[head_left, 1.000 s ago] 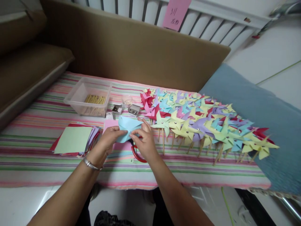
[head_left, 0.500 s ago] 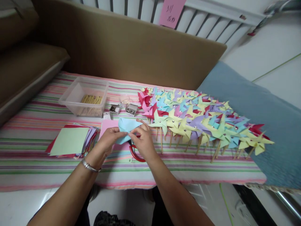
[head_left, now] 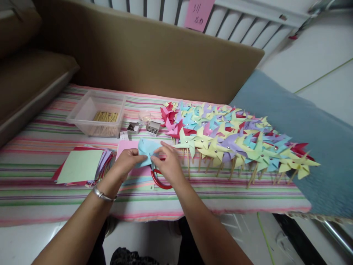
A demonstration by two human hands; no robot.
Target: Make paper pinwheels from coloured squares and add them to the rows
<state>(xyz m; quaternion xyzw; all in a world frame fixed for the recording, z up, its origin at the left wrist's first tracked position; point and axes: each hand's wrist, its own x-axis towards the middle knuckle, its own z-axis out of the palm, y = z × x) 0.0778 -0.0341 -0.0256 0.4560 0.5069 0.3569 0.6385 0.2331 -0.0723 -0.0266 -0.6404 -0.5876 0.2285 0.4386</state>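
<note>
A light blue paper sheet, partly folded in toward its middle, is held between my two hands. My left hand pinches its left side with thumb and fingers. From the right, my right hand presses a part of the paper near the centre; its fingertips are partly hidden. Under the paper lie red-handled scissors, only the handles showing well. Pink paper lies beneath them on the striped cloth.
Rows of finished paper pinwheels on sticks fill the right side. A clear plastic tub holds wooden sticks. Small boxes of metal fasteners stand before me. Coloured paper squares are stacked at left; a brown board rises behind.
The blue paper's right corner, which stuck out past my right fingers, is now drawn in toward the centre. My left hand keeps its pinch.
</note>
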